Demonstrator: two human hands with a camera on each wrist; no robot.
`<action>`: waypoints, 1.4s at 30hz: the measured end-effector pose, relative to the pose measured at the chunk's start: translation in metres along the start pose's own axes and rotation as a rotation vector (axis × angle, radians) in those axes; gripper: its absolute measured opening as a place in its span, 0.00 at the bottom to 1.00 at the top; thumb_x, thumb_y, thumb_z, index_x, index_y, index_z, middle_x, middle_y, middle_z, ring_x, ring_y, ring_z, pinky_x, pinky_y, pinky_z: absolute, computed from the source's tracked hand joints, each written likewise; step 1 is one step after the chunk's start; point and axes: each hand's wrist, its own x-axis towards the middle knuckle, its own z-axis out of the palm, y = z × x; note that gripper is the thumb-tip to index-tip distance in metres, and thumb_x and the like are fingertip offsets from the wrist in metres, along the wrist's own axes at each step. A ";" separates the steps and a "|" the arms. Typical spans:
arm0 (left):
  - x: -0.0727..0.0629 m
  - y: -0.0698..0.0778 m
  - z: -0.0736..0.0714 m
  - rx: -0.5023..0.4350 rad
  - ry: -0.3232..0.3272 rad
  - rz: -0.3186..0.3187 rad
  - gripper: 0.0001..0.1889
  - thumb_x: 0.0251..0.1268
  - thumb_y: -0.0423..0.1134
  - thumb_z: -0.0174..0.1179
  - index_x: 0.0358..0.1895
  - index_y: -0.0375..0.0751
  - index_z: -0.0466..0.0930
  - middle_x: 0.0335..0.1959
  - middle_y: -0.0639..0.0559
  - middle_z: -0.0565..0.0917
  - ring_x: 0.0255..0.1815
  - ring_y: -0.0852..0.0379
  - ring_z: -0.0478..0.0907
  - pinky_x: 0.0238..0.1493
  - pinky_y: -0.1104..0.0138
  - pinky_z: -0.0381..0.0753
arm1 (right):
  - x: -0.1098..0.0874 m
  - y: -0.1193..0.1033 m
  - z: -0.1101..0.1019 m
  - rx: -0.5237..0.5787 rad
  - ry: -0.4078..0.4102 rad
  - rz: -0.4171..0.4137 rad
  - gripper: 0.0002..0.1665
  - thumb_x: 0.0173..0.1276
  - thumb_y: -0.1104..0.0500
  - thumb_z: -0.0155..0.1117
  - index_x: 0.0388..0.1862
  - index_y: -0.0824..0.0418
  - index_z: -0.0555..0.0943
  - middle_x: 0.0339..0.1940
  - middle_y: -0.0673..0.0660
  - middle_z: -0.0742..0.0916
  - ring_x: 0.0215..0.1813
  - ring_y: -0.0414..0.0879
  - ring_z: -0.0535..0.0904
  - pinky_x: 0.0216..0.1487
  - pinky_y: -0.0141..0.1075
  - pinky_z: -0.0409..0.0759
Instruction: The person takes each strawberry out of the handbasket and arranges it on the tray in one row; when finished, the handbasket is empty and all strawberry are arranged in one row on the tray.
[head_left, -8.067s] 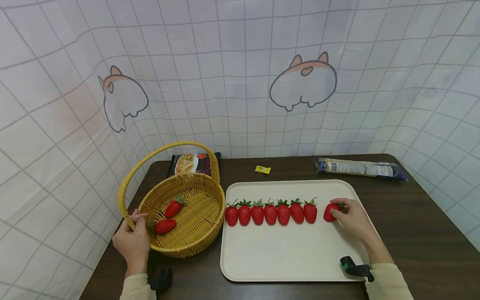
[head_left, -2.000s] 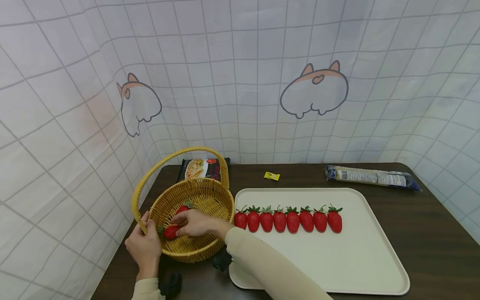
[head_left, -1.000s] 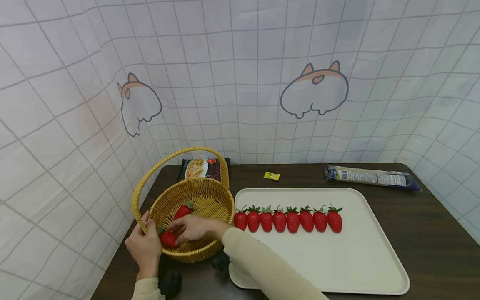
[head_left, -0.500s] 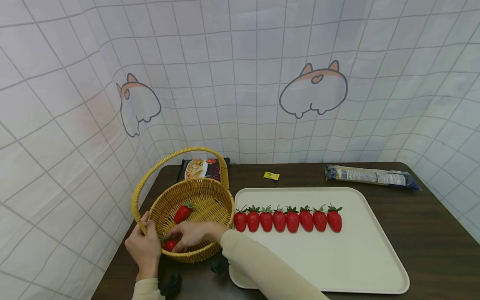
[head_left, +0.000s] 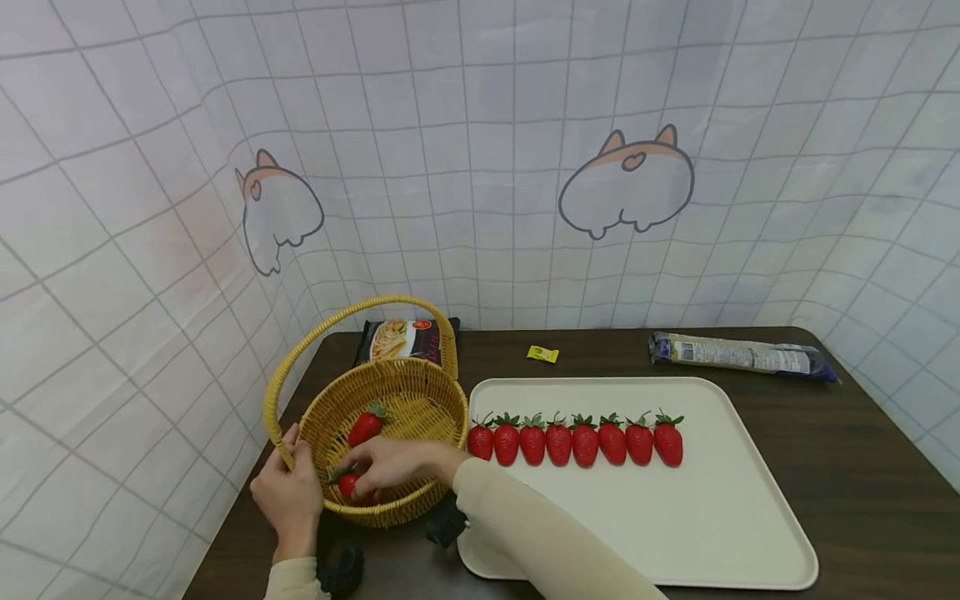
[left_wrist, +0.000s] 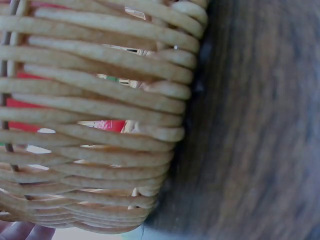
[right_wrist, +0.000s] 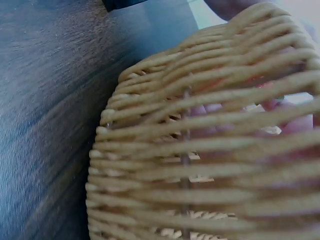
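A yellow wicker basket (head_left: pixel 405 388) stands tilted on the left of the table; its weave fills much of both wrist views. At its left side my left hand (head_left: pixel 288 496) grips the rim by the foot of the tall handle. Inside, my right hand (head_left: pixel 393 461) pinches a strawberry (head_left: pixel 347 484) between thumb and fingers, low near the front wall; the fingers cover part of the fruit. Another strawberry (head_left: pixel 365 427) lies just behind it on the basket floor. On the white tray (head_left: pixel 637 525), several strawberries (head_left: pixel 586 446) form a straight row, leaves pointing away from me.
Behind the basket lies a dark food packet (head_left: pixel 405 339). A small yellow wrapped sweet (head_left: pixel 543 354) and a long clear-and-blue packet (head_left: pixel 742 352) lie along the table's back edge. My right sleeve (head_left: pixel 540 533) crosses the tray's near left corner.
Since the oldest frame, my right hand has left one more strawberry at the row's right end and moved into the basket. There the front strawberry has shifted and turned under its fingers. My left hand keeps its grip.
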 end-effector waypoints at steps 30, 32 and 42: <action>-0.001 -0.001 -0.001 -0.009 -0.024 -0.010 0.15 0.66 0.34 0.53 0.49 0.35 0.86 0.45 0.43 0.87 0.09 0.68 0.48 0.13 0.73 0.51 | -0.069 0.006 -0.032 -0.118 0.384 -0.142 0.29 0.68 0.54 0.65 0.68 0.48 0.73 0.60 0.49 0.79 0.58 0.41 0.73 0.54 0.33 0.75; -0.001 -0.001 -0.001 -0.008 -0.023 -0.010 0.14 0.66 0.34 0.53 0.48 0.34 0.87 0.46 0.43 0.87 0.09 0.68 0.48 0.12 0.73 0.51 | -0.075 0.008 -0.034 -0.086 0.407 -0.137 0.29 0.67 0.54 0.66 0.67 0.48 0.74 0.60 0.49 0.79 0.59 0.43 0.73 0.54 0.34 0.76; -0.001 0.001 -0.001 0.001 -0.015 -0.021 0.15 0.65 0.34 0.54 0.49 0.35 0.86 0.44 0.43 0.87 0.11 0.67 0.49 0.17 0.73 0.53 | -0.107 0.019 -0.046 0.034 0.552 -0.147 0.25 0.66 0.57 0.68 0.61 0.54 0.77 0.53 0.54 0.80 0.38 0.43 0.84 0.37 0.33 0.80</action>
